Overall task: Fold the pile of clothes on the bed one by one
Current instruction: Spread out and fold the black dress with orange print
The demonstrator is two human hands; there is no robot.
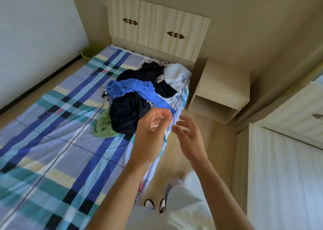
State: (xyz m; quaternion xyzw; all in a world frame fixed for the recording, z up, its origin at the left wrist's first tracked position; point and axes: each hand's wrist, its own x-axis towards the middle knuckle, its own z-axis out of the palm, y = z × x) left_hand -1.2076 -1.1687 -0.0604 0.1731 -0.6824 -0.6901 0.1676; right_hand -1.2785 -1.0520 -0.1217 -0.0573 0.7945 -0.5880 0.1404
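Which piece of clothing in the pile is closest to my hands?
The bright blue cloth garment: its long strip runs right up to the left hand, while the rest of the pile lies farther back.

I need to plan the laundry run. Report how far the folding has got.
Done: nothing that shows; no folded item lies on the bed. In hand: the left hand curls at the trailing end of the blue garment, grip unclear; the right hand hovers open beside it. Left: the whole pile, with the black garment, white garment and green garment unfolded.
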